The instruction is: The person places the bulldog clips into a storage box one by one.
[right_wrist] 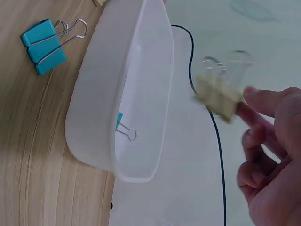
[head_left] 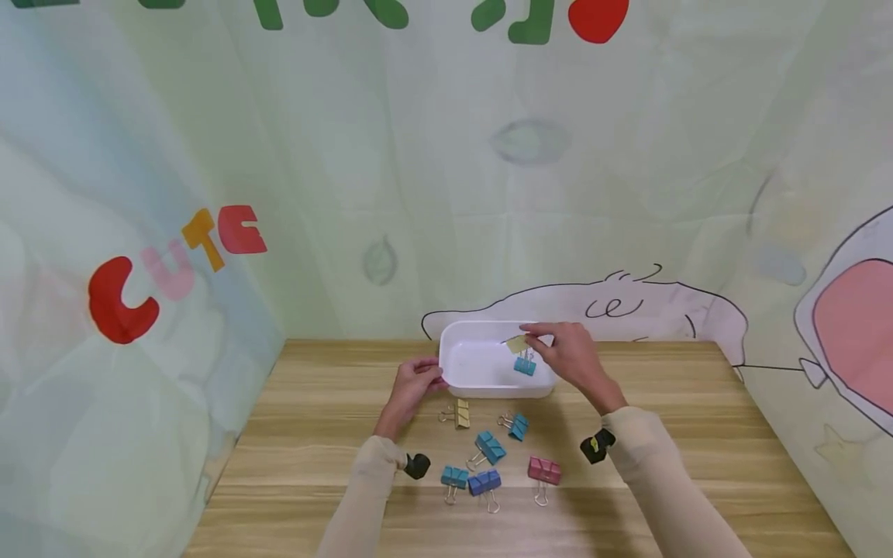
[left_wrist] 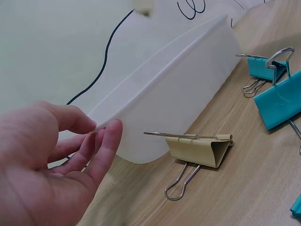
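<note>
Right hand (head_left: 574, 358) pinches a yellow clip (head_left: 517, 344) above the white bin (head_left: 466, 378), fingers curled. Left hand (head_left: 414, 385) touches the bin's left end, fingers relaxed, holding nothing.

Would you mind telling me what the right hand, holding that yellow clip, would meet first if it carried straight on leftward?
Probably nothing at once: the right hand holds the yellow clip above the white tray; the far left rim looks lower, though depth is unclear.

white tub (head_left: 463, 376), teal clip (head_left: 525, 365) inside, beige clip (right_wrist: 218, 96), wood-grain table (head_left: 698, 434)
</note>
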`<state>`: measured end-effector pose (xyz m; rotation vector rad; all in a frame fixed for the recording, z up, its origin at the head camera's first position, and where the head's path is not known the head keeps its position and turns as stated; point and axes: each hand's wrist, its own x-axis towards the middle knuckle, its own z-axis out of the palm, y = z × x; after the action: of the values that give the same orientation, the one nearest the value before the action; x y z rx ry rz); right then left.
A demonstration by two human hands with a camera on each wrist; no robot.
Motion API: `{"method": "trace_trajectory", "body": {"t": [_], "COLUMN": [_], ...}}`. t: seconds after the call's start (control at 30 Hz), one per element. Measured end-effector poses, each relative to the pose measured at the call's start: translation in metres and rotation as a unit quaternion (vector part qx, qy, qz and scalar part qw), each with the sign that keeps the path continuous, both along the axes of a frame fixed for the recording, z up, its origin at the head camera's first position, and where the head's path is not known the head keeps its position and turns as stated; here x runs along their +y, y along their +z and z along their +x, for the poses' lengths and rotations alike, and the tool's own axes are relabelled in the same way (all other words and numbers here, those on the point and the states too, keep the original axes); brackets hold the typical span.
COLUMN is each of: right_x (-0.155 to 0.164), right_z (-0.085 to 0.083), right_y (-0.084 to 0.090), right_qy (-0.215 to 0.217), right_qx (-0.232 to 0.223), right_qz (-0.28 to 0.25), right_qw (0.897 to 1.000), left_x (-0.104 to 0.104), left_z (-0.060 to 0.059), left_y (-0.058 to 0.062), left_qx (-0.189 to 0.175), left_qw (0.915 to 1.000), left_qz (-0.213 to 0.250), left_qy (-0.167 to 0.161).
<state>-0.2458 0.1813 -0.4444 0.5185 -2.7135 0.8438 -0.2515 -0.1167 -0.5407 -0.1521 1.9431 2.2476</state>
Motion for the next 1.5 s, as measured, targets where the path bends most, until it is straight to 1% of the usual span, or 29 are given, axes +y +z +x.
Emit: {"method": "trace_trajectory", "body": {"t": [0.2,0.37,0.6,0.77,0.87,1.1,1.27,1.4,1.5], "right_x": [-0.001,0.005,0.017,0.023,0.027,0.041,0.052,0.057,0.059], "right_z": [0.003,0.006,0.012,0.022,0.030,0.049,0.062,0.073,0.081], "right_y": [-0.004,-0.008,-0.017,-0.023,-0.028,-0.047,-0.057,-0.066,-0.075], "right_qy": [0.015,0.026,0.035,0.037,0.037,0.050,0.064,0.071,0.084], "right_qx": [-0.025,-0.039,-0.025,-0.027,-0.037,-0.079,-0.106,-0.132,-0.148], "right_qz": [0.025,0.014,0.005,0.009,0.004,-0.018,-0.036,-0.036,-0.034], "right_qw": [0.999,0.999,0.999,0.999,0.999,0.995,0.992,0.988,0.985], "left_x": [0.002,0.001,0.001,0.001,0.000,0.001,0.002,0.003,0.003], "left_z": [-0.001,-0.003,-0.002,-0.002,-0.001,-0.002,-0.002,-0.003,-0.003], "left_y": [-0.002,-0.002,-0.003,-0.004,-0.005,-0.004,-0.002,-0.001,-0.001], "left_qx": [-0.003,-0.004,-0.011,-0.011,-0.011,-0.017,-0.010,-0.010,-0.010], "left_qw": [1.0000,1.0000,0.9999,0.9999,0.9999,0.9998,0.9999,0.9999,0.9999], "left_qz": [0.002,0.005,-0.002,-0.002,-0.003,-0.007,-0.001,0.005,0.005], "left_qy": [0.000,-0.002,0.003,0.004,0.003,0.000,0.005,0.006,0.007]}}
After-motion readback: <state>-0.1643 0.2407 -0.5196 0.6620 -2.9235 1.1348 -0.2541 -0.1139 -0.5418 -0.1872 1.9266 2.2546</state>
